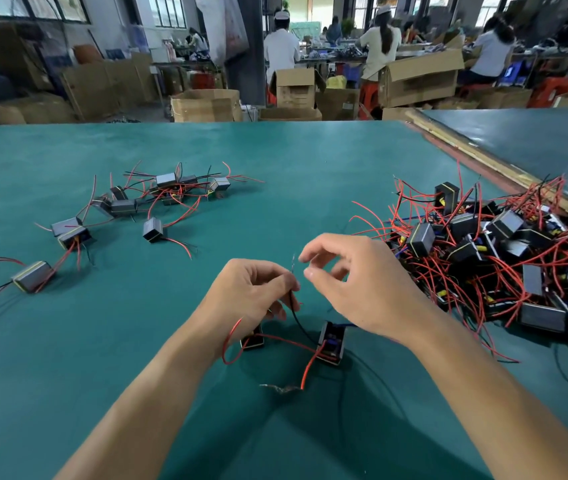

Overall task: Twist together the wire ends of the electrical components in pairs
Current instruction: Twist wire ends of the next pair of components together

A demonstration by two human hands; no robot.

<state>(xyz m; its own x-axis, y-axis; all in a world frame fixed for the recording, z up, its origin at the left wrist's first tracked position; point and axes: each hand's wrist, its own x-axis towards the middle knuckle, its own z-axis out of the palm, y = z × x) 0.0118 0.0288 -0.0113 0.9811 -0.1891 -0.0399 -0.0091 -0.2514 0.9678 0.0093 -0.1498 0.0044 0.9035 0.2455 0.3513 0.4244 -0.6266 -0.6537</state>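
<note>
Wire ends (pixel 293 264) stand upright above the green tabletop (pixel 275 161), pinched steady by the left grip (pixel 253 292) so they can be twisted. Right grip (pixel 355 289) hovers released just beside their tips, holding nothing. Their two components (pixel 331 342) lie on the tabletop beneath.

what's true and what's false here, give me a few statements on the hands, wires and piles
1. The left hand pinches a black wire. True.
2. The big pile of components lies on the person's left. False: it lies on the right; a smaller scattered group lies on the left.
3. The right hand grips a component. False: it holds nothing; its fingers curl near the wire's bare end.
4. The table is green. True.
</note>
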